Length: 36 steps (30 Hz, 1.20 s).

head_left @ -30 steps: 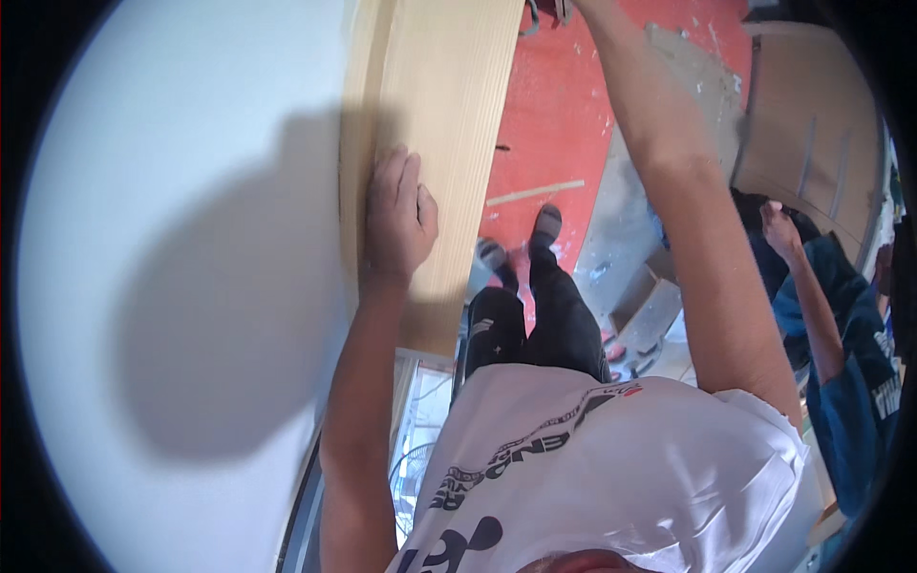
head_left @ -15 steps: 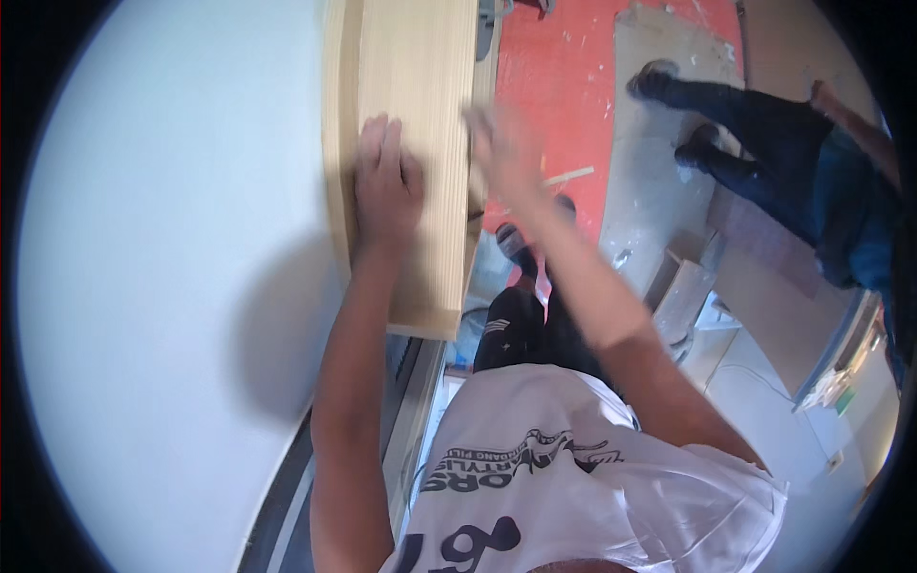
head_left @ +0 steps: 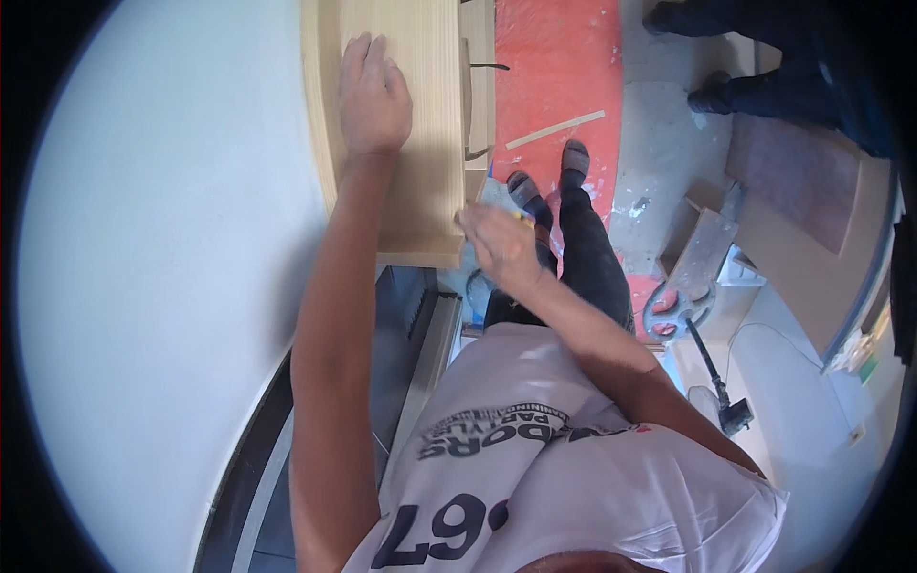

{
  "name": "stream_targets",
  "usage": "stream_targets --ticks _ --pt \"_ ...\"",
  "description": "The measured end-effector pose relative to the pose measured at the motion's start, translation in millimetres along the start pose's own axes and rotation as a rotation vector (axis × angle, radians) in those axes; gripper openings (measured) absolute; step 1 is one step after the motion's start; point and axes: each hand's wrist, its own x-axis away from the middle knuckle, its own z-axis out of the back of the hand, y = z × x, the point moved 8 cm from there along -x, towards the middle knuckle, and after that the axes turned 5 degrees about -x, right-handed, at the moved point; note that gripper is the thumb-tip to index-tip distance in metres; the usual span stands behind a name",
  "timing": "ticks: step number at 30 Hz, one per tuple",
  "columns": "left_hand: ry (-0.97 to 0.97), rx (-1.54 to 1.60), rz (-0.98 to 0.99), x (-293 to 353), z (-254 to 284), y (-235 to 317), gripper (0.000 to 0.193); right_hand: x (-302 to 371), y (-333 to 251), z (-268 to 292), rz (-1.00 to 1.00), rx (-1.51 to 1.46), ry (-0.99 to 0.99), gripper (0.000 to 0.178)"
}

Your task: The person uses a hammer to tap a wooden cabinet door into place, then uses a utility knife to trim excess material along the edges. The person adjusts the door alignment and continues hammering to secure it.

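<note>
My left hand (head_left: 374,100) lies flat on a pale wooden board (head_left: 425,124), fingers stretched out toward its far end. The board has a raised rim along its left side and a lip at its near end. At the board's near right corner is my right hand (head_left: 501,244), its fingers curled closed against the edge. A small bit of yellow shows beside the knuckles, and what the fingers hold, if anything, is hidden. Two dark, thin curved pieces (head_left: 489,66) stick out from the board's right side.
A white wall (head_left: 172,239) runs along the left. Dark panels (head_left: 382,325) stand below the board. On the red floor covering (head_left: 554,57) lies a thin wood strip (head_left: 556,130) beyond my feet. Another person's dark-trousered legs (head_left: 778,95) are at upper right, beside a brown tabletop (head_left: 812,229).
My right hand has moved back along the board's right edge to its near corner. The view has shifted, and the board and left hand appear higher up. The other person's legs sit higher too.
</note>
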Motion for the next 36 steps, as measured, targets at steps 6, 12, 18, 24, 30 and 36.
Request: stream_targets --ticks 6,12,18,24,30,36 --pt "-0.018 0.023 0.006 0.1 -7.8 -2.4 0.036 -56.6 41.1 -8.4 -0.053 0.271 -0.183 0.019" --pt "0.012 0.057 -0.046 -12.2 -20.8 0.6 0.035 -195.9 95.7 11.0 0.010 0.336 -0.005 0.009" --pt "0.063 0.047 -0.054 -4.2 -24.2 -10.1 0.032 -35.3 25.2 -6.6 0.018 0.101 -0.250 0.017" --pt "-0.095 -0.129 -0.134 -6.3 -39.2 3.1 0.047 -23.4 64.7 42.2 -0.495 -0.308 -0.030 0.015" --pt "-0.407 -0.212 -0.163 68.8 -34.1 83.2 0.071 20.3 128.4 159.7 -1.220 -0.686 0.241 0.020" --pt "-0.344 -0.272 0.021 14.2 -75.3 69.9 0.076 70.9 136.3 177.2 -1.447 -0.686 0.181 0.023"
